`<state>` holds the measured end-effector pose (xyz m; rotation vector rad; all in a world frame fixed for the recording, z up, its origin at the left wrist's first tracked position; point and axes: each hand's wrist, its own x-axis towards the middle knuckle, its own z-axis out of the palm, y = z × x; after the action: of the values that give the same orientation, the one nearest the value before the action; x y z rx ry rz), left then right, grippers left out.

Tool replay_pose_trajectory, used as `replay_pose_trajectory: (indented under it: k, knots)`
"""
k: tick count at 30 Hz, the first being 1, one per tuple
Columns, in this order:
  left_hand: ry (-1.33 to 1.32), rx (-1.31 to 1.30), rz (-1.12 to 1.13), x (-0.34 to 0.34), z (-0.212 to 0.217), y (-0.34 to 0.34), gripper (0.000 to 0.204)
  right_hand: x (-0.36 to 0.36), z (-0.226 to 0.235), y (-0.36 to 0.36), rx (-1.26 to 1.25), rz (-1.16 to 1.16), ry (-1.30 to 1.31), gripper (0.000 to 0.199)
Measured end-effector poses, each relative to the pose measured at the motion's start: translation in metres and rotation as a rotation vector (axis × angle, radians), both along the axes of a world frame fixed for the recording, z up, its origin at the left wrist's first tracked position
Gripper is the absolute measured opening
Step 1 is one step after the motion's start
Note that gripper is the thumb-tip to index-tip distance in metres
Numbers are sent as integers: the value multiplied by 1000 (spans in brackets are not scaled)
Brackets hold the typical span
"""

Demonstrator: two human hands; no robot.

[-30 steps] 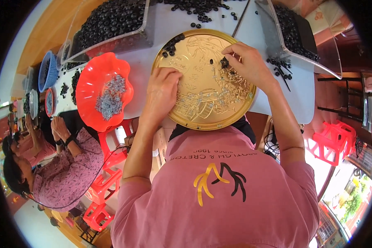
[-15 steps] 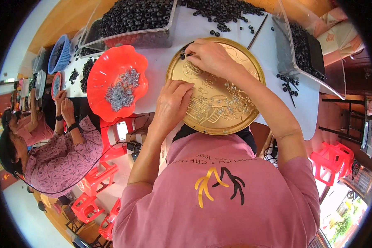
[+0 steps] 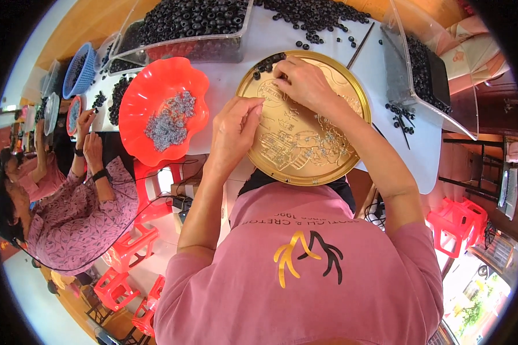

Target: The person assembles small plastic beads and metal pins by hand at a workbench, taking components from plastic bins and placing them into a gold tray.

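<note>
A round gold tray (image 3: 282, 118) with raised line patterns lies before me at the table's near edge. My left hand (image 3: 233, 129) hovers by the tray's left rim, thumb and fingertips pinched; whatever is between them is too small to name. Over the upper part of the tray is my right hand (image 3: 305, 83), its fingers bent and drawn together, their tips partly hidden. Beside those fingers, a small cluster of black beads (image 3: 265, 66) rests on the tray's upper left. Left of the tray, a red scalloped bowl (image 3: 141, 103) holds a heap of small silvery-grey pieces (image 3: 168, 127).
Clear plastic bins (image 3: 236, 49) of black beads stand at the back left and right. Loose beads (image 3: 311, 17) and a thin dark stick (image 3: 361, 46) lie behind the tray. At the left, a co-worker (image 3: 80, 224) handles small things near a blue basket (image 3: 80, 75). Red stools (image 3: 457, 227) stand below.
My left hand has risen off the tray, its fingers now pinched. My right hand has shifted right, uncovering more black beads at the tray's upper left.
</note>
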<state>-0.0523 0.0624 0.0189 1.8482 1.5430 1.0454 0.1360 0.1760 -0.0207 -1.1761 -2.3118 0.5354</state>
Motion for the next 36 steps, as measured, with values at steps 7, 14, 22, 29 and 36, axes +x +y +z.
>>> replay_pose_trajectory:
  k: [7, 14, 22, 29, 36]
  knots:
    - [-36, 55, -17, 12, -4, 15, 18, 17, 8, -10, -221, -10, 249, 20]
    - [-305, 78, -144, 29, -8, 34, 22, 34, 45, -33, -1005, 45, 848, 36]
    - [-548, 14, -326, 34, -3, 33, 20, 39, 50, -48, -1219, 71, 1053, 41]
    - [-776, -98, -153, -3, 9, 10, 21, 66, 54, -57, -718, -116, 659, 25]
    - [-789, -250, 2, -24, -3, -38, 22, 70, 34, -78, -239, 93, 146, 16]
